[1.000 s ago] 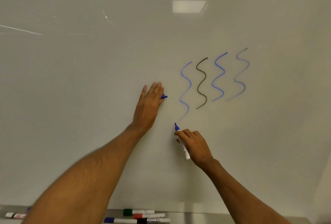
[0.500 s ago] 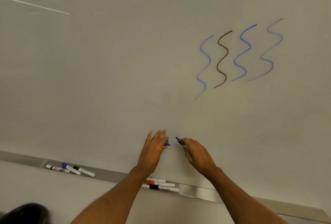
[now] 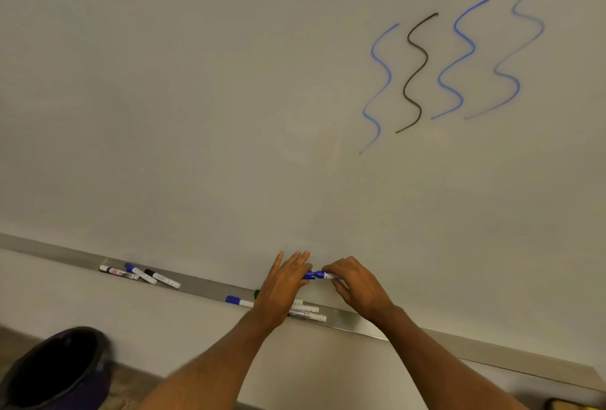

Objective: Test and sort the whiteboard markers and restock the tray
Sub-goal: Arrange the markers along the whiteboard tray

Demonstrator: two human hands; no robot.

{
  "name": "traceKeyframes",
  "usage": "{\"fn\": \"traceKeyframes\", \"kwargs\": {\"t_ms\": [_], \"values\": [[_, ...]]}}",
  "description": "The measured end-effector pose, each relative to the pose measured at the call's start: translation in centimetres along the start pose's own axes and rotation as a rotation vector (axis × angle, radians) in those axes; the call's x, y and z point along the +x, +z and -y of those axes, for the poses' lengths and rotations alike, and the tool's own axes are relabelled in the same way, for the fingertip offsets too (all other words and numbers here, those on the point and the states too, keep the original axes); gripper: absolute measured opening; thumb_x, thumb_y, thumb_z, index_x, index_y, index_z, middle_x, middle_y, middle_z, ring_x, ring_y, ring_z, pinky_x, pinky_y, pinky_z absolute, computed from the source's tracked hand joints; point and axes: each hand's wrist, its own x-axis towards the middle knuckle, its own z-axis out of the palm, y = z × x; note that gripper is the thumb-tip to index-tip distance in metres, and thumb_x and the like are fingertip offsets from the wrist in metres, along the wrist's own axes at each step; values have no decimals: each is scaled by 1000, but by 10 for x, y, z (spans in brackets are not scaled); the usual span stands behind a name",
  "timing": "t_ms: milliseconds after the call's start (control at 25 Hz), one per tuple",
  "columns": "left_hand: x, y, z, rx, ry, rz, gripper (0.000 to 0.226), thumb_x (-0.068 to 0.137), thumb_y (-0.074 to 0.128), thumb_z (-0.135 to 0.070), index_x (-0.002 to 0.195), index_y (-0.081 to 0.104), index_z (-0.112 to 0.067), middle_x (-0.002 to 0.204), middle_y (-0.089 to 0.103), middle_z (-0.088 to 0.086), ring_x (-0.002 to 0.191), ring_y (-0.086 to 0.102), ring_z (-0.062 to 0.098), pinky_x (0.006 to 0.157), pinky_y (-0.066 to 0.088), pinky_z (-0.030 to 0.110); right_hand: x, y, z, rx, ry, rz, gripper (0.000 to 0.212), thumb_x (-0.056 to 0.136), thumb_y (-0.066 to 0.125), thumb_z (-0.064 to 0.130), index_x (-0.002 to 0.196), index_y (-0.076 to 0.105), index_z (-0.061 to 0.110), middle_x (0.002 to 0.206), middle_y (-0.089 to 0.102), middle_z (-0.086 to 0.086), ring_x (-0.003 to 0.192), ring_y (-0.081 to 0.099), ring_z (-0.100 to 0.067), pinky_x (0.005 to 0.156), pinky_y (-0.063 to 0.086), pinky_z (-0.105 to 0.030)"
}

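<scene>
- A round dark bin with a smooth, glossy rim stands at the near left on the floor. It is probably meant for dried-out markers, but its inside is too dark to show any.
- Both hands meet just above the tray. The right hand has its fingers curled round the white barrel of the blue marker. The left hand keeps its fingers nearly straight and seems to pinch the blue cap at its thumb side, though the thumb is hidden. Cap and barrel touch end to end, so I judge this marker is being closed after its test.
- The tray is a long, shallow ledge of dull brushed metal along the board's lower edge.
- A cluster of white-barrelled markers lies in it under the left wrist. A blue-capped marker and a green cap lie just to their left.
- Three more markers lie farther left, well apart from the cluster. Sorting looks begun, but I cannot tell which pile is which.
- The whiteboard is glossy and catches streaks of light.
- Four wavy test strokes stand at its far right: pale blue, solid black, strong blue and a faint, thin blue. Testing seems well along, while restocking is still to do.
</scene>
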Motion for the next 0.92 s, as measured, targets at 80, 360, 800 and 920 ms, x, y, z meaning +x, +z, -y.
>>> {"fn": "traceKeyframes", "kwargs": {"t_ms": [80,360,800,920], "values": [[0,11,-5,-73,-18,-11,47,52,92,-12,96,74,-11,113,69,10,101,68,24,92,46,45,-3,3,0,7,-15,4,23,90,57,15,111,65,19,102,67,1,91,57,-16,73,48,-28],[4,22,-24,-97,-139,165,37,97,53,-16,133,50,-9,130,56,7,116,53,14,101,34,18,-14,11,1,121,63,27,24,92,51,10,110,67,11,101,69,-6,90,62,-22,79,49,-32],[-21,23,-8,-192,-315,88,31,96,54,-16,126,56,-10,122,61,7,108,58,15,93,39,19,5,30,24,126,110,209,31,92,50,-2,119,62,8,115,66,-11,105,57,-24,89,40,-25],[-27,20,6,-192,-289,47,28,95,56,-18,122,59,-10,118,63,7,105,60,17,90,42,21,14,43,37,147,136,216,31,90,54,-1,119,62,7,114,66,-12,104,58,-24,87,40,-24]]}}
